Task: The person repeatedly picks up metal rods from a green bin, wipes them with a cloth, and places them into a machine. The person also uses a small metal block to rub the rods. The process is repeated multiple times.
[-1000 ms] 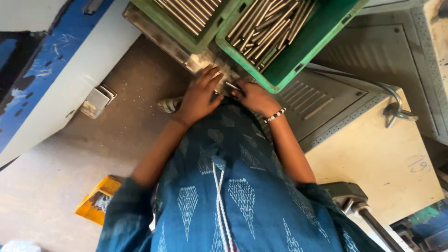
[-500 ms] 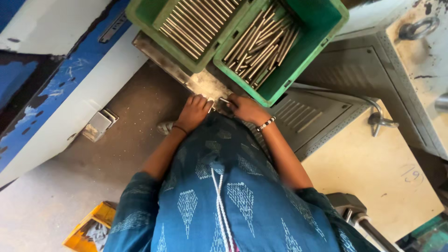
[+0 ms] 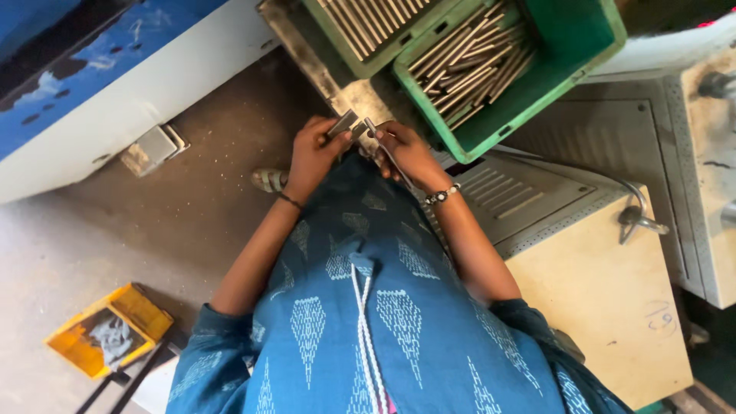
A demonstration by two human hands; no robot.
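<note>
My left hand [image 3: 313, 153] grips a short grey metal gauge block [image 3: 343, 123]. My right hand [image 3: 408, 152] holds a thin metal rod [image 3: 381, 146], its upper end meeting the block between the two hands. Both hands hover in front of my blue patterned tunic, just below a green crate [image 3: 583, 69] that holds several similar metal rods [image 3: 468, 65]. A second green crate [image 3: 349, 57] with rods laid in a row stands to its left.
The crates rest on a dark metal tray [image 3: 307, 61]. A grey and cream machine cabinet [image 3: 598, 268] is at the right, a blue and white machine [image 3: 115, 84] at the left. A foot pedal [image 3: 153, 149] and a yellow tray [image 3: 107, 331] lie on the concrete floor.
The view has shifted so the crates sit higher and further right. My hands have drawn back from the crate edge and now hold the rod and block together.
</note>
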